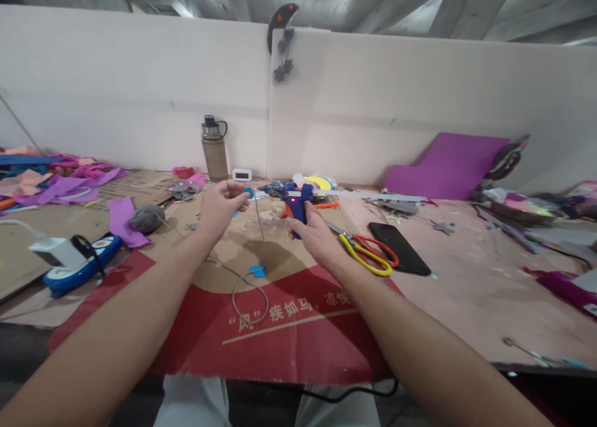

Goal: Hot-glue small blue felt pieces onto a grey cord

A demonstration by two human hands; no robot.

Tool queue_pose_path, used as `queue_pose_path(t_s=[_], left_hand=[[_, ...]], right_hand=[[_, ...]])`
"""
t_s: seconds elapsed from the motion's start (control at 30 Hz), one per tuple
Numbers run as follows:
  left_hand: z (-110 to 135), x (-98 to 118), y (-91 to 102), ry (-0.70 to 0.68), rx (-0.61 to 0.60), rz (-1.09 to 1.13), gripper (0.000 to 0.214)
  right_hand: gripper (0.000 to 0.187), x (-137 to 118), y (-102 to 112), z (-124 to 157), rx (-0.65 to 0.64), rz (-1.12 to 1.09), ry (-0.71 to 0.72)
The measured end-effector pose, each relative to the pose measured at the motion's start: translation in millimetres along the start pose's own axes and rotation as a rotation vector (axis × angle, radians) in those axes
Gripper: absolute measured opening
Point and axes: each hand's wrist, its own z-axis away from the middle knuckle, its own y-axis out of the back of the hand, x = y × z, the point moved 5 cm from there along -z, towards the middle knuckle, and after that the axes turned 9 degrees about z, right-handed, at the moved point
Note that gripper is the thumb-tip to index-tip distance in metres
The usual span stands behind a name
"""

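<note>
Glue gun (305,194): smooth blue plastic body, orange trigger (286,211). It is in your right hand (318,233), raised above the cardboard (326,352), front end toward your left hand (218,204). Your right fingers wrap its handle. Your left thumb and fingertips pinch a small blue piece (249,192); thin grey cord (260,222) hangs below it. Another flat blue piece (258,271) lies on the printed red-and-brown cardboard, near a rounded loop of cord. Scissors (368,254) with red and yellow looped handles lie beside the flat black phone (403,250). Your right hand covers part of the handle; you cannot tell whether a finger presses the trigger. The front end blends into clutter; contact with the pinched piece cannot be confirmed. Your forearms run out of view.
</note>
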Motion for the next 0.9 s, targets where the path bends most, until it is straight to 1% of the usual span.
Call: queue_pose_path(t_s=[0.2,0.43,0.57,0.73,0.9], left_hand=[[-1.7,-2.9,1.5,-0.026,-0.021,-0.006,0.02],[2.4,-0.4,-2.9,0.027,-0.027,0.013,0.023],[-0.3,-5.2,-1.3,0.041,-0.009,0.071,0.024],[-2.7,-10.1,-0.3,0.035,-0.015,0.1,0.024],[-0.9,-8.3,-2.4,0.037,-0.033,0.08,0.023]], right_hand=[[0.024,0.2,-1.5,2.7,-0.026,0.063,0.003],[0.029,1.9,-3.2,1.6,-0.043,0.053,0.029],[0.033,6.5,-1.6,0.0,-0.026,0.091,0.025],[0.031,6.8,-1.5,0.4,-0.026,0.085,0.046],[0.032,5.8,-2.8,1.0,-0.027,0.092,0.031]])
